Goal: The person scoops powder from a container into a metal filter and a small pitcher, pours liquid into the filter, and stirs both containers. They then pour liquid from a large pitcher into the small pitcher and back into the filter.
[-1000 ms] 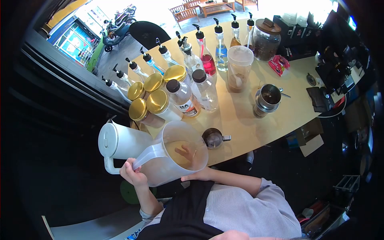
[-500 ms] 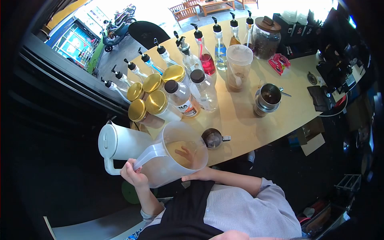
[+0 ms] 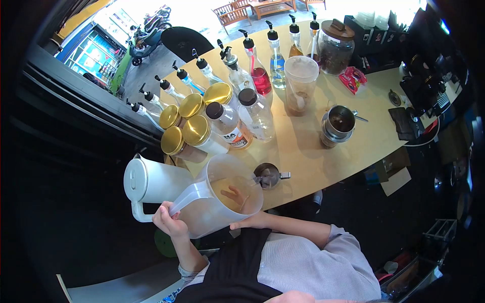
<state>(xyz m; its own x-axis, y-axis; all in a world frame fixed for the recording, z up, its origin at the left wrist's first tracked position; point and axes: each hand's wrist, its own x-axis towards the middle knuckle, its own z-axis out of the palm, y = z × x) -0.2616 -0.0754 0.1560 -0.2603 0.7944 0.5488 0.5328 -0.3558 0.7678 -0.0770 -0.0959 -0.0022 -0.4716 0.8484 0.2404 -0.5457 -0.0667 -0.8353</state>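
Observation:
A large translucent plastic pitcher [image 3: 209,217] is tilted in front of my body, its wide mouth facing up and right. My left hand [image 3: 170,220] wraps round its pale handle. Against its lower right side is my right hand [image 3: 252,220], with the thumb outside near the rim and fingers showing faintly through the cloudy wall. A white lidded kettle [image 3: 161,178] stands just left of the pitcher. Close to the pitcher's right rim, a small metal cup with a handle [image 3: 268,177] sits on the wooden table [image 3: 308,171].
Gold-lidded jars [image 3: 196,130] and two brown-capped bottles [image 3: 230,126] stand beyond the pitcher. Several pump bottles [image 3: 260,81] line the table's far edge. Farther right are a metal drip filter [image 3: 341,121], a tall clear container [image 3: 301,86] and a wooden-lidded jar [image 3: 337,50].

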